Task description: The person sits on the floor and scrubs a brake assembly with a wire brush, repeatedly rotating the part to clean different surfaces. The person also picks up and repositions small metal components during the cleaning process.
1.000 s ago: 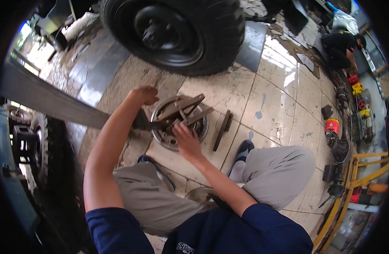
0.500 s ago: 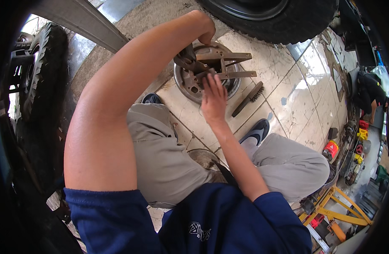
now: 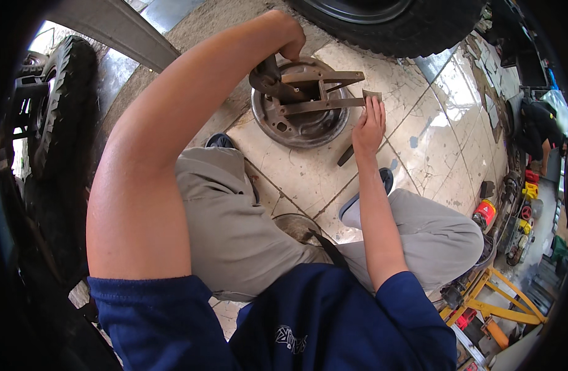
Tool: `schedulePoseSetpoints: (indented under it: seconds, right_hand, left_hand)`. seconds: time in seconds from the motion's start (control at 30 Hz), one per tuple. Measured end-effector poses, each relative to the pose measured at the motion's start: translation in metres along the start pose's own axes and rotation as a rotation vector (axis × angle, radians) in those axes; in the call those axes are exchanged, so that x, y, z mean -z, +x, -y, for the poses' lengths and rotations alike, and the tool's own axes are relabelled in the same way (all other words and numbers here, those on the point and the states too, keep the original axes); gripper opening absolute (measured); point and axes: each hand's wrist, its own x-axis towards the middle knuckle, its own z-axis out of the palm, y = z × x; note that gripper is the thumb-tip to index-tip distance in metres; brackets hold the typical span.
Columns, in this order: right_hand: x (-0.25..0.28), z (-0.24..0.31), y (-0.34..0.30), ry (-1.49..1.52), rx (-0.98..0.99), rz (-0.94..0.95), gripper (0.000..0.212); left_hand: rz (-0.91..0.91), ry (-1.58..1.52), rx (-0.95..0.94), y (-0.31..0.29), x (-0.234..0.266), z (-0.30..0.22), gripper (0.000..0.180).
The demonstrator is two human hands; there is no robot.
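Observation:
A round rusty metal drum (image 3: 299, 120) lies flat on the tiled floor in front of my knees. A brown metal puller frame (image 3: 318, 93) with flat bars sits across it. My left hand (image 3: 290, 40) is closed around a dark tool (image 3: 265, 77) at the drum's far left rim. My right hand (image 3: 370, 123) lies flat with fingers extended on the end of the lower bar, at the drum's right side. A short dark metal bar (image 3: 346, 154) lies on the tile just below that hand.
A large black tyre (image 3: 389, 15) stands just beyond the drum. Another tyre (image 3: 61, 93) stands at the left by a grey metal beam (image 3: 117, 28). Another person (image 3: 540, 133) crouches at the far right near cans and tools (image 3: 503, 216). A yellow frame (image 3: 491, 303) lies lower right.
The view has tilted down and closer to the drum. My right hand slid from the drum's middle out to the right end of the lower bar. My left hand stays on the tool.

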Motion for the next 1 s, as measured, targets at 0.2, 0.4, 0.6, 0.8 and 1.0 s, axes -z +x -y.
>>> schedulePoseSetpoints:
  seconds: [0.2,0.4,0.6,0.8,1.0]
  right_hand:
    - [-0.004,0.039,-0.016,-0.017,0.123,0.027,0.038]
    - [-0.013,0.130,-0.059,0.157,0.257,0.215,0.044]
    - [-0.011,0.083,-0.034,0.046,0.282,0.137,0.045]
    - [0.001,0.019,-0.009,0.040,0.022,0.006,0.040]
    - [-0.009,0.048,-0.024,0.022,0.136,0.041,0.043]
  left_hand:
    - [0.021,-0.015,0.020,-0.009,0.005,-0.005,0.052]
    - [0.065,-0.002,-0.022,0.020,-0.010,0.009,0.051]
    - [0.055,0.001,-0.015,0.016,-0.010,0.011,0.054]
    - [0.063,-0.048,0.031,0.007,-0.002,-0.001,0.055]
    - [0.085,-0.008,0.034,0.011,-0.002,0.001,0.056]
